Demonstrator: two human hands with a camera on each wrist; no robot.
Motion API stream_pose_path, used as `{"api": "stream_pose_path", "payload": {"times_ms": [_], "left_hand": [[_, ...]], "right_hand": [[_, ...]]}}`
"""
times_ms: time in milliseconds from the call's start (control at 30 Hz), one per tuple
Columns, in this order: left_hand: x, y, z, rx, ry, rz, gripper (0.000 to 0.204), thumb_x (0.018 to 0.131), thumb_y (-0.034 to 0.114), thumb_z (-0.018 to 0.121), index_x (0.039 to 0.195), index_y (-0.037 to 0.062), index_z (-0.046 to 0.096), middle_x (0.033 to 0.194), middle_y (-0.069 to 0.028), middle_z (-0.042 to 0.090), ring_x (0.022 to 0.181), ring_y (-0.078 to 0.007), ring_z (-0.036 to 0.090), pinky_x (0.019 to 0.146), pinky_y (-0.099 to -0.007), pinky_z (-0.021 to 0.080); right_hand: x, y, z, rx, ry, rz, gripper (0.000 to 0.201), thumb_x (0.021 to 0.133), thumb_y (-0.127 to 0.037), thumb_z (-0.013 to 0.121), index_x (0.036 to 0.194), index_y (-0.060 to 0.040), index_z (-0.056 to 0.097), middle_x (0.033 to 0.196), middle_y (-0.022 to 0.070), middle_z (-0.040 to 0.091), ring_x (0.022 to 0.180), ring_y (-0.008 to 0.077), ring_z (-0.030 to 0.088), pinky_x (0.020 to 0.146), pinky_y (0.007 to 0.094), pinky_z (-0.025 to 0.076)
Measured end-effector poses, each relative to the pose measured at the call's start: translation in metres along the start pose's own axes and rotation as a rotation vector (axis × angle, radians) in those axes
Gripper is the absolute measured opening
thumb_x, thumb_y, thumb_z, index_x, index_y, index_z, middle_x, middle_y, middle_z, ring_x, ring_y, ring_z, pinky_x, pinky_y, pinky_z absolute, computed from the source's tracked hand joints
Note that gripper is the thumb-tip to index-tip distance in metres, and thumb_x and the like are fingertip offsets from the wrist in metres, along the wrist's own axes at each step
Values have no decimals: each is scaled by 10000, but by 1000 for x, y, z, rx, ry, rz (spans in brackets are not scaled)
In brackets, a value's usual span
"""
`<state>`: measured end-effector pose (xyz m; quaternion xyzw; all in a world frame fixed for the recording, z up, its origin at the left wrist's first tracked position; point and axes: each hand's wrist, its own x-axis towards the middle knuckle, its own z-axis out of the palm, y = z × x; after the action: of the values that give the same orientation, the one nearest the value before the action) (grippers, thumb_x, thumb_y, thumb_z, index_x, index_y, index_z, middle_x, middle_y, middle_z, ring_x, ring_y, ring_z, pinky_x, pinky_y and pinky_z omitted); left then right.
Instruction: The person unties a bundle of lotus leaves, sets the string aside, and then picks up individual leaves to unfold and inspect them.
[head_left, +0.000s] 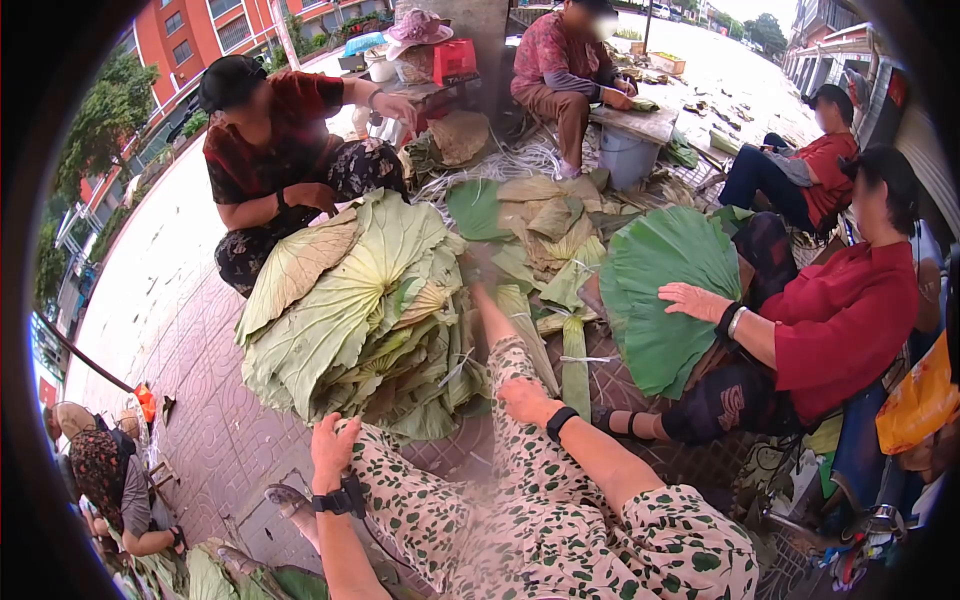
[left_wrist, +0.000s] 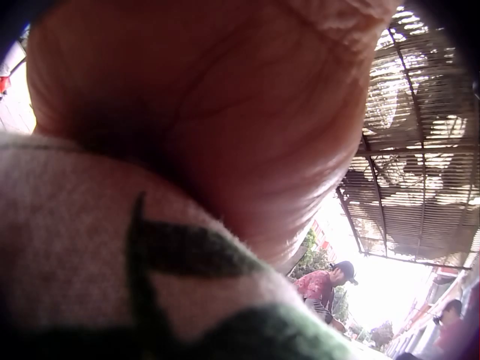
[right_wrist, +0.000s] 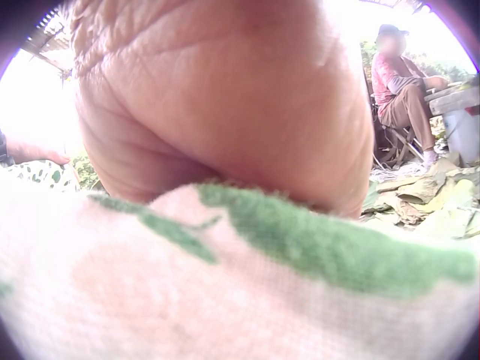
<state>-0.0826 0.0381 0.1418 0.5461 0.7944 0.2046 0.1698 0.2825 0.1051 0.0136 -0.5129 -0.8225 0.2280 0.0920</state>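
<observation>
Lotus leaves lie in a thick, pale green and yellowish pile on the paving, just in front of your left knee. Your left hand rests on that knee, near the pile's edge, its thumb apart from the bent fingers. Your right hand rests on your other leg, fingers bent over the patterned trousers; you cannot tell whether they are spread or pressed together. Both wrist views show only the base of each palm against the cloth, with the fingertips hidden. Beyond your right hand is a folded leaf strip with a white tie across it. To your right, a seated person in red rests a hand on a broad green leaf. Across the pile, a person in a black cap crouches beside it.
</observation>
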Motion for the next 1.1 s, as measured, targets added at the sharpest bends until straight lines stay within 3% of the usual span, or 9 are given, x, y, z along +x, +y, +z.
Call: {"api": "stream_pose_path", "payload": {"times_ms": [367, 433, 633, 1100], "left_hand": [[0, -1, 1, 11, 21, 10, 542, 744, 434, 645, 1099, 28, 588, 1071, -199, 559, 1014, -342, 537, 868, -387, 427], [0, -1, 2, 7, 20, 9, 537, 745, 432, 644, 1096, 28, 589, 1071, -200, 559, 1017, -343, 535, 869, -387, 427], [0, 1, 1, 20, 20, 8, 529, 743, 431, 648, 1091, 36, 593, 1069, -204, 559, 1014, -344, 535, 867, -389, 428], [-2, 4, -1, 6, 34, 3, 518, 743, 418, 645, 1088, 36, 594, 1064, -184, 559, 1006, -333, 537, 865, -381, 428]], "right_hand": [[1, 6, 6, 10, -7, -24, 270, 728, -118, 530, 987, -117, 606, 1077, 47, 559, 1090, 265, 473, 873, 476, 387], [-1, 4, 6, 4, 83, -41, 250, 720, -90, 518, 939, -120, 634, 1016, 50, 578, 1035, 257, 510, 852, 454, 402], [0, 6, 6, 23, 121, -67, 243, 715, -96, 522, 928, -124, 636, 992, 48, 579, 1018, 256, 521, 835, 445, 418], [3, 2, 2, 3, 2, 21, 276, 731, -92, 513, 976, -124, 635, 1047, 46, 577, 1060, 258, 501, 872, 474, 388]]}}
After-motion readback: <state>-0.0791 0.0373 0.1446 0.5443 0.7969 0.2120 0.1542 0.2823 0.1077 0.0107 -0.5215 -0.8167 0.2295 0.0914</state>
